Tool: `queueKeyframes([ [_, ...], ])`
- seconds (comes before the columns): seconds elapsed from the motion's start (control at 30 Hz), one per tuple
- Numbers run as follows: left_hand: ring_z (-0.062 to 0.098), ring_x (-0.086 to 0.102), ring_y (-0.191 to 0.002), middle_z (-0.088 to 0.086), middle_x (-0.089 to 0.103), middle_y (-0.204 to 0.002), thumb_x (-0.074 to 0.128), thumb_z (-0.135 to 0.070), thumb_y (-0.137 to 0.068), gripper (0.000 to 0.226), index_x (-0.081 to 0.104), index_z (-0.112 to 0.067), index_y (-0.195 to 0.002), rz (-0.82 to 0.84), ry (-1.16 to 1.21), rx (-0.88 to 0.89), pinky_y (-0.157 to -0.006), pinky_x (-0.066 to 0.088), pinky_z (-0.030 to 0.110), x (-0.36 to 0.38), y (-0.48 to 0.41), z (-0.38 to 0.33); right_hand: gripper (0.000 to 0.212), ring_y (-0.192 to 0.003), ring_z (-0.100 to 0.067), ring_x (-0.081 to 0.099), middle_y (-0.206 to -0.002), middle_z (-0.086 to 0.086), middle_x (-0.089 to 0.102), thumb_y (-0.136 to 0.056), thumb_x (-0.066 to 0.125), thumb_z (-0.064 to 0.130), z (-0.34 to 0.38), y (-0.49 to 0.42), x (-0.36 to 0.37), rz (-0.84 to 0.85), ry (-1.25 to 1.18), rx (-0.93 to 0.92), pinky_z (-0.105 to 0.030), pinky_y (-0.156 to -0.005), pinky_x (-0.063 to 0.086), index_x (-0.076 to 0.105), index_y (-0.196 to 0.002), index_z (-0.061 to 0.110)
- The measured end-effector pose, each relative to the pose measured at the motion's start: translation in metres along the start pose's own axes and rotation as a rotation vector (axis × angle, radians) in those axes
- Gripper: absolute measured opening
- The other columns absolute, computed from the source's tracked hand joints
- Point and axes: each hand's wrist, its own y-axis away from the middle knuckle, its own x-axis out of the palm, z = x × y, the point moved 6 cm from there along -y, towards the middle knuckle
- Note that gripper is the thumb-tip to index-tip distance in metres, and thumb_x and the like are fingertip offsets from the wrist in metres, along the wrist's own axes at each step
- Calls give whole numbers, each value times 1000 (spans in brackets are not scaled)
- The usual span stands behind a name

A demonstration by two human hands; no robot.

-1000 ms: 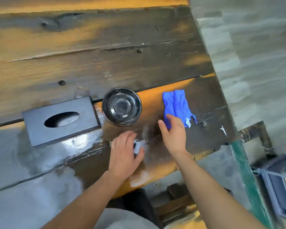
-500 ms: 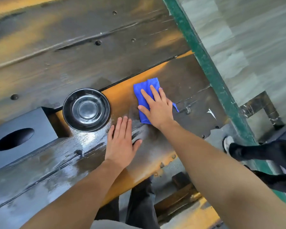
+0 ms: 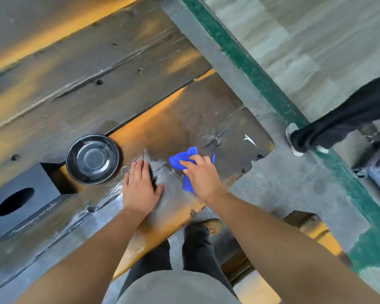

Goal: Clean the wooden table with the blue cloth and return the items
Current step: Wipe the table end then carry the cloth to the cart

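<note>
The blue cloth [image 3: 180, 159] lies bunched on the dark wooden table [image 3: 123, 99] near its right front corner. My right hand [image 3: 201, 174] presses down on it, fingers curled over the fabric, with blue showing above and below the palm. My left hand [image 3: 140, 185] rests flat on the wet planks just left of the cloth, fingers together, holding nothing. A black round dish [image 3: 92, 159] stands left of my left hand. A black tissue box [image 3: 20, 200] with an oval opening sits at the far left.
The table's right edge runs along a green floor stripe [image 3: 272, 91]. Another person's dark-trousered leg and shoe [image 3: 294, 139] stand just right of the corner. My own legs [image 3: 195, 244] and a wooden bench [image 3: 305, 229] are below the front edge.
My right hand has closed on the cloth and dragged it toward the front edge, bunching it. My left hand stayed flat on the wood. The view shifted right.
</note>
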Motion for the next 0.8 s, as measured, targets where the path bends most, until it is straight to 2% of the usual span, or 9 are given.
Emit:
queueKeyframes([
  [0.1,35,32,-153,14,34,-165,61,-46,-95,69,44,-9,-150,18,50,-91,-122,27,51,-12,6,-19,49,-107,-36,58,-121,-6,68,-95,38,48,-34,31,6,126,-177,111,-39,-95,42,72,-122,25],
  [0.17,39,47,-138,15,48,-151,60,-44,-95,57,54,-8,-140,23,63,-79,-111,39,51,-13,13,-39,51,-115,-30,57,-121,-8,68,-96,36,48,-60,59,3,201,-360,208,-36,-102,37,72,-122,23],
  [0.23,41,55,-127,16,55,-139,61,-42,-97,50,58,-8,-134,51,77,-31,-103,46,49,-9,22,-66,30,-106,-29,59,-106,-12,70,-101,49,30,-84,91,-12,195,-490,290,-36,-99,41,74,-108,15],
  [0.27,41,58,-123,17,58,-136,61,-42,-98,48,59,-8,-132,74,87,-8,-100,47,48,-5,27,-81,23,-95,-28,58,-93,-10,67,-102,52,23,-96,108,-22,167,-542,328,-36,-92,43,72,-93,16],
  [0.33,41,62,-116,17,63,-128,59,-43,-99,43,64,-10,-126,111,117,33,-96,49,46,1,36,-114,34,-79,-23,50,-71,4,52,-104,52,19,-122,143,-37,107,-633,436,-38,-81,42,54,-71,27],
  [0.43,36,68,-107,12,70,-115,53,-44,-100,39,70,-14,-118,178,122,129,-85,51,40,15,48,-167,33,-64,-17,43,-64,5,46,-105,49,25,-171,202,-46,9,-831,686,-34,-67,39,57,-76,12],
  [0.53,36,69,-98,9,72,-95,52,-41,-102,29,66,-16,-99,278,102,220,-75,47,37,34,58,-222,38,-53,-9,45,-53,11,49,-105,49,24,-210,260,-50,-114,-929,873,-26,-59,39,54,-67,21],
  [0.67,35,69,-108,12,77,-108,57,-42,-101,32,71,-15,-109,376,73,335,-88,51,38,55,62,-295,32,-63,-16,53,-65,2,59,-104,50,26,-253,323,-49,-217,-1020,1069,-30,-63,43,63,-79,13],
  [0.8,33,69,-105,10,77,-104,56,-44,-101,33,73,-16,-107,462,-29,427,-86,49,36,70,58,-359,27,-71,-21,56,-73,-2,63,-105,50,27,-291,360,-52,-329,-1086,1178,-33,-71,45,66,-85,15],
])
